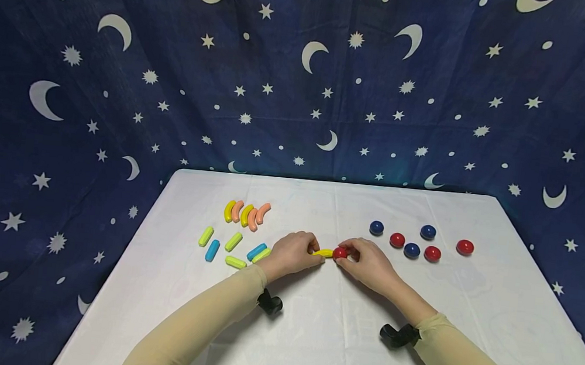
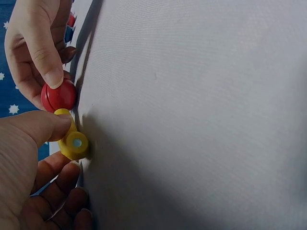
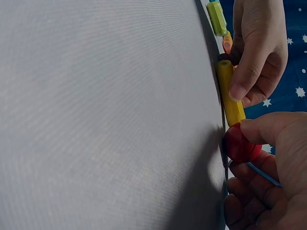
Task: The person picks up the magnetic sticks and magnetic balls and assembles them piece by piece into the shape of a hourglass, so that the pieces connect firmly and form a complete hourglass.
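Observation:
Near the middle of the white table, my left hand (image 1: 293, 254) pinches a curved yellow piece (image 1: 324, 252) between thumb and fingers. My right hand (image 1: 369, 264) holds a red ball (image 1: 339, 253) the same way, at the yellow piece's right end. In the left wrist view the yellow piece (image 2: 74, 143) touches the red ball (image 2: 59, 96), and a small pale disc shows in its near end. The right wrist view also has the yellow piece (image 3: 230, 93) against the red ball (image 3: 241, 143), both low over the cloth.
Left on the table (image 1: 309, 337) lie yellow and orange curved pieces (image 1: 237, 211), with green sticks (image 1: 233, 241) and blue sticks (image 1: 212, 250) in front. Blue balls (image 1: 411, 250) and red balls (image 1: 432, 254) sit to the right. A starry dark cloth (image 1: 280, 87) hangs behind.

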{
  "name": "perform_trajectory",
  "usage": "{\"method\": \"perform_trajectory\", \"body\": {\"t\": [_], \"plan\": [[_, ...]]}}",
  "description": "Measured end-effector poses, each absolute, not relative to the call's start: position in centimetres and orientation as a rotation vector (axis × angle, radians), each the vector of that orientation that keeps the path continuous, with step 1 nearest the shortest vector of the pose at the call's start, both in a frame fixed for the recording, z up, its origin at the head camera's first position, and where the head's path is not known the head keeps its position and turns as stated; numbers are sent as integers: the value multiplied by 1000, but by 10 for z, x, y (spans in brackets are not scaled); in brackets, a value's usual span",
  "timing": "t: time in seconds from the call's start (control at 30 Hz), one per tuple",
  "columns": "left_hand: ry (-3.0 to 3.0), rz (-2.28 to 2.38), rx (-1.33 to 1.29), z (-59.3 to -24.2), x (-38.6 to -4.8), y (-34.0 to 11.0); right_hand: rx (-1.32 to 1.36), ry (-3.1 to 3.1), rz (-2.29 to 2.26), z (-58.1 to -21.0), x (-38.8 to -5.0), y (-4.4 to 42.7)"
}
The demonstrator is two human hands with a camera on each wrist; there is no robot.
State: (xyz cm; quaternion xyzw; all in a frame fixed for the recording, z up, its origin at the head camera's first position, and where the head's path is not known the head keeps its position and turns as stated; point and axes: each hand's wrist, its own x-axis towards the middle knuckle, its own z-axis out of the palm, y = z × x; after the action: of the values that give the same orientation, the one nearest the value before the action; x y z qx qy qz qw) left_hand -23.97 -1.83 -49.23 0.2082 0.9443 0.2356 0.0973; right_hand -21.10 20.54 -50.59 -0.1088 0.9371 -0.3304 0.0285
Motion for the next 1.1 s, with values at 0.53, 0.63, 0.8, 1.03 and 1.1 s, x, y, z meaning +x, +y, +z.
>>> {"method": "perform_trajectory", "body": {"t": [0.53, 0.63, 0.8, 1.03, 1.1], "plan": [[2748, 731, 608, -490, -240, -17, -460, 2910, -1040, -506, -212, 201], [2742, 734, 607, -490, -240, -17, -478, 2920, -1032, -506, -212, 200], [2743, 721, 603, -490, -240, -17, -459, 2920, -1039, -506, -211, 199], [2741, 724, 604, -491, -241, -17, -411, 2924, -1041, -508, -211, 198], [2741, 726, 604, -491, -240, -16, -406, 2928, -1041, -509, -211, 198]]}}
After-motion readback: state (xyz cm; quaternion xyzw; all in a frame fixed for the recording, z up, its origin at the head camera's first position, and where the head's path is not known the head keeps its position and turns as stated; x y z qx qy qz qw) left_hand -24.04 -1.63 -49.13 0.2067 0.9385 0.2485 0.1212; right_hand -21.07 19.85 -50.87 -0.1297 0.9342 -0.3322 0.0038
